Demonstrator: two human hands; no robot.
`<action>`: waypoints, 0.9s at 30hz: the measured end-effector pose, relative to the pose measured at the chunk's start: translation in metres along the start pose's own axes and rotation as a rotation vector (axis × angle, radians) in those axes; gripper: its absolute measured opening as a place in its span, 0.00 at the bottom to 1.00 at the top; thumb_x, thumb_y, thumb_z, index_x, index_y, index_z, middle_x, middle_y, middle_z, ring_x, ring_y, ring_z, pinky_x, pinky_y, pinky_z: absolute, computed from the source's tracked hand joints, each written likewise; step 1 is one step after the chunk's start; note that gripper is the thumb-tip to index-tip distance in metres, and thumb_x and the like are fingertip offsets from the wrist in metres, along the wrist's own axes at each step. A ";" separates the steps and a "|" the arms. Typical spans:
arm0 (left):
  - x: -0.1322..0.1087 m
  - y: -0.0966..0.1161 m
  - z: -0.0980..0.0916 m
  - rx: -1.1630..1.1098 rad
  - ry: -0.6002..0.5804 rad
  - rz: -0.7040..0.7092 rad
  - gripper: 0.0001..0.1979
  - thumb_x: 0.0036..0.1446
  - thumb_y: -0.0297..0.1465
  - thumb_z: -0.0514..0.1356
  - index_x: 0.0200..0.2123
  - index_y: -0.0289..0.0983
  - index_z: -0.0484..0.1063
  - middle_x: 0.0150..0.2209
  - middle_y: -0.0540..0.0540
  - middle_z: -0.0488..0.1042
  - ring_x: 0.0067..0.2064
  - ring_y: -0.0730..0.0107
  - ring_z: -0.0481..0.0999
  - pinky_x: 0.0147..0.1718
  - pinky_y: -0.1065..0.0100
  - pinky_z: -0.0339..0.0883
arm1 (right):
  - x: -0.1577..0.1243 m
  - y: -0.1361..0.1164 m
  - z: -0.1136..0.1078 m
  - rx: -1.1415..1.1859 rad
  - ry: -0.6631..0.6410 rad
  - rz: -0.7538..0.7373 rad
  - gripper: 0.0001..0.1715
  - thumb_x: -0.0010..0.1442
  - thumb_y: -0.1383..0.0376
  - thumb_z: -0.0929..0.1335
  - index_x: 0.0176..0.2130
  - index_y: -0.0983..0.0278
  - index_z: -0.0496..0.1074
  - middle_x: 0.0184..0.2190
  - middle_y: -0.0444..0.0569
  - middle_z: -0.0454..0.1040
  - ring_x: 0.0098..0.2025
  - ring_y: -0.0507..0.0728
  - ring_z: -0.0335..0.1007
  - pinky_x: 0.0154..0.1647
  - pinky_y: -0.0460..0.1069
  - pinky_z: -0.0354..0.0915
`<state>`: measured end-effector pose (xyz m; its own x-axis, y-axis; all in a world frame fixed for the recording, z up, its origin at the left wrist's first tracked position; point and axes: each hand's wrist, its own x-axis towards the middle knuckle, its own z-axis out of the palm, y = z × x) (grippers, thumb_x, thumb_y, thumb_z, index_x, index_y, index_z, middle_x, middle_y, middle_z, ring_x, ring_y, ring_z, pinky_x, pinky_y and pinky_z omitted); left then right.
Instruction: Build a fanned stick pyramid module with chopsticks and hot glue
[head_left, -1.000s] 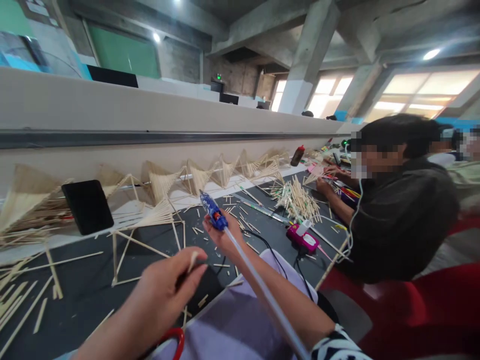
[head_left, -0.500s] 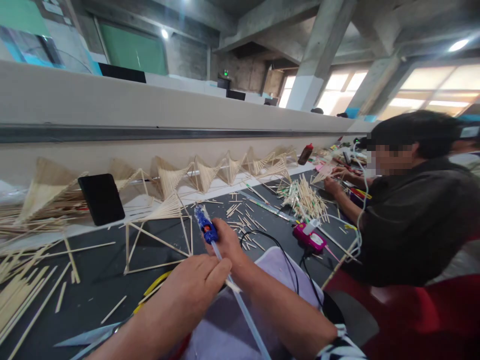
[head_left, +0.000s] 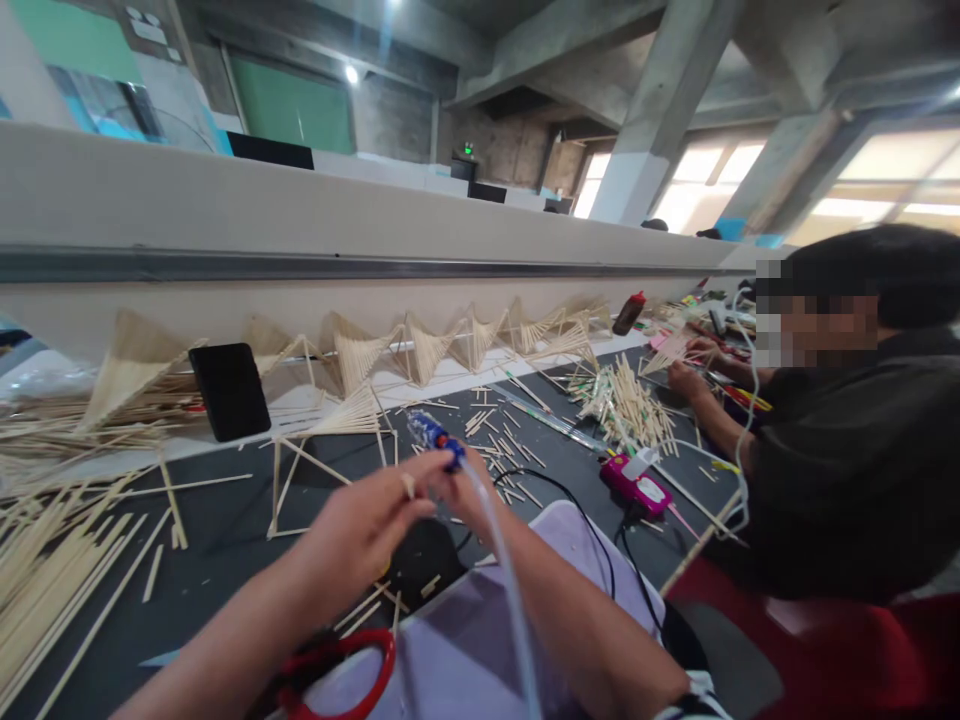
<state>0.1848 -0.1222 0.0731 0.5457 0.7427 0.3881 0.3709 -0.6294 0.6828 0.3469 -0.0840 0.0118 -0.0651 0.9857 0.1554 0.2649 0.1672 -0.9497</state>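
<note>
Partition [head_left: 375, 232] along the back of the table [head_left: 225, 515], row of stick lattices [head_left: 429, 355] right in front of it. Phone [head_left: 229, 392] back left, stick frame [head_left: 349, 415] to its right and a bit nearer. Loose sticks [head_left: 75, 570] front left. Glue gun [head_left: 429, 430] centre, in right hand [head_left: 472, 492], left hand [head_left: 371, 515] at its rear. Right of that: stick pile [head_left: 628, 405] (bottle [head_left: 628, 314] behind it), power strip [head_left: 636, 485] nearer, co-worker [head_left: 862, 480] far right.

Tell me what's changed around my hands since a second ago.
Your left hand, then short of the blue glue gun, has moved forward and right to its rear end. The glue stick, straight before, now curves. Your right hand still holds the gun.
</note>
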 end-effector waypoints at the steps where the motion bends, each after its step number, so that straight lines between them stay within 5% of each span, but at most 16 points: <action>1: 0.003 -0.003 -0.013 -0.138 0.102 -0.080 0.17 0.57 0.30 0.54 0.51 0.41 0.65 0.32 0.48 0.74 0.29 0.71 0.72 0.28 0.70 0.67 | 0.001 -0.006 -0.001 0.117 -0.025 0.022 0.09 0.47 0.61 0.64 0.30 0.63 0.67 0.20 0.42 0.66 0.19 0.50 0.58 0.20 0.46 0.56; 5: 0.009 -0.015 -0.057 -0.644 0.427 -0.169 0.13 0.54 0.29 0.58 0.44 0.39 0.67 0.27 0.50 0.72 0.21 0.78 0.64 0.20 0.75 0.60 | 0.001 -0.032 0.005 0.579 -0.051 0.055 0.09 0.45 0.62 0.68 0.29 0.64 0.67 0.24 0.43 0.69 0.16 0.47 0.55 0.18 0.45 0.54; 8: 0.012 -0.023 -0.064 -0.831 0.509 -0.187 0.10 0.52 0.28 0.60 0.38 0.38 0.65 0.26 0.50 0.73 0.21 0.79 0.64 0.20 0.75 0.60 | -0.003 -0.038 0.018 0.638 -0.033 0.016 0.10 0.47 0.62 0.69 0.31 0.64 0.69 0.23 0.43 0.68 0.18 0.47 0.58 0.20 0.45 0.55; 14: 0.018 -0.026 -0.034 -0.913 0.430 -0.236 0.10 0.52 0.29 0.60 0.36 0.38 0.61 0.26 0.51 0.72 0.20 0.79 0.65 0.20 0.75 0.61 | -0.015 -0.022 0.027 0.573 -0.026 -0.063 0.12 0.52 0.59 0.69 0.36 0.63 0.71 0.23 0.43 0.70 0.25 0.50 0.64 0.26 0.45 0.59; 21: 0.019 -0.023 -0.004 -0.926 0.354 -0.305 0.07 0.51 0.30 0.61 0.31 0.36 0.65 0.28 0.50 0.73 0.22 0.80 0.67 0.23 0.74 0.64 | -0.014 -0.015 0.022 0.771 -0.014 -0.022 0.12 0.50 0.61 0.70 0.35 0.64 0.69 0.24 0.43 0.72 0.24 0.51 0.68 0.25 0.45 0.61; 27: 0.017 -0.035 0.000 -0.748 0.330 -0.381 0.07 0.50 0.32 0.62 0.31 0.33 0.71 0.23 0.50 0.72 0.24 0.75 0.71 0.25 0.73 0.66 | -0.011 -0.011 0.011 0.706 -0.028 -0.003 0.11 0.52 0.62 0.69 0.36 0.64 0.68 0.22 0.43 0.72 0.22 0.50 0.67 0.24 0.44 0.61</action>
<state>0.1814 -0.0877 0.0554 0.1997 0.9709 0.1324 -0.1661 -0.0996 0.9811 0.3346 -0.0969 0.0174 -0.0918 0.9828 0.1605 -0.4222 0.1075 -0.9001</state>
